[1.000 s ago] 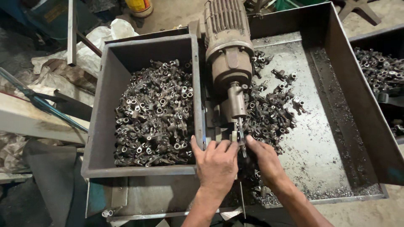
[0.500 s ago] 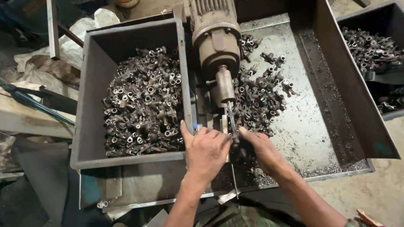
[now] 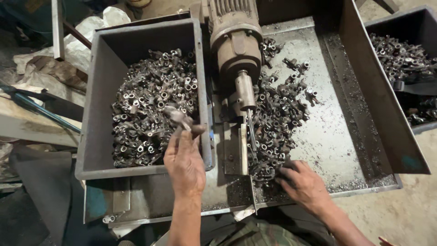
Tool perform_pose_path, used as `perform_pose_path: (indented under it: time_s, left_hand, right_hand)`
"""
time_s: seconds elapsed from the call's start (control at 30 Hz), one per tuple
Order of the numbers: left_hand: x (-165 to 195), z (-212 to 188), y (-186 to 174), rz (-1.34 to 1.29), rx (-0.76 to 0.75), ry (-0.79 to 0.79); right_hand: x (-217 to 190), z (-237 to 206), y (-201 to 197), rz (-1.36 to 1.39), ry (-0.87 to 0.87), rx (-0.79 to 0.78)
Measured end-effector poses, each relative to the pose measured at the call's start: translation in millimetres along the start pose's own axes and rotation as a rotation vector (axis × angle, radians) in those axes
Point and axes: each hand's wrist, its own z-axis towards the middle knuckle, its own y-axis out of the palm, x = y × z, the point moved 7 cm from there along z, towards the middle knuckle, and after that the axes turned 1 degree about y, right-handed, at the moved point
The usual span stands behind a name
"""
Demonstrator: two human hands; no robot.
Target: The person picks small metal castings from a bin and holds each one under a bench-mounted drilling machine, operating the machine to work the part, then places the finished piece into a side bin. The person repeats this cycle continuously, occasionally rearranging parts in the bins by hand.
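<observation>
My left hand [image 3: 184, 161] reaches over the front right corner of a grey bin [image 3: 91, 136] and holds a small metal part [image 3: 178, 117] in its fingertips above the pile of similar parts [image 3: 152, 105]. Palm down, my right hand [image 3: 304, 184] rests on the near end of a heap of metal parts [image 3: 277, 118] lying on the steel tray [image 3: 337, 132], its fingers curled into them; whether it grips one is hidden. Between the hands stands a drilling machine [image 3: 234, 50] with its spindle [image 3: 246, 93] pointing toward me and a small fixture [image 3: 241, 148] below it.
A second dark bin of parts [image 3: 400, 59] stands at the far right, behind the tray's raised side wall [image 3: 378, 95]. Crumpled sacks and a blue-handled tool [image 3: 41, 111] lie to the left. The tray's right half is strewn with metal chips.
My left hand has left the fixture and moved left over the grey bin, carrying a part. My right hand slid down to the near end of the heap. The view shifted slightly.
</observation>
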Motion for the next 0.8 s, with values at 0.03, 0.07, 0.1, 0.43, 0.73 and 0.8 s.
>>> perform_pose_path:
  time_s: [0.03,0.07,0.1,0.43,0.73,0.8]
  left_hand:
    - [4,1,-1,-0.054,0.011,0.036]
    - [-1,0,3,0.098,-0.027,-0.038]
    - [-5,-3,7,0.252,-0.064,-0.113]
    - [-24,-30,76,1.678,-0.804,0.329]
    - [-24,-32,76,1.744,-0.793,0.351]
    - [-24,-31,77,1.75,-0.77,0.348]
  right_hand:
    - [2,1,3,-0.003,0.009,-0.006]
    - [4,1,4,-0.006,0.019,-0.012]
    - [3,2,2,0.009,-0.025,0.017]
    - [3,24,-5,0.399,0.268,-0.265]
    - [-57,62,-53,0.33,-0.167,0.036]
    - [-64,64,-58,0.262,-0.223,0.097]
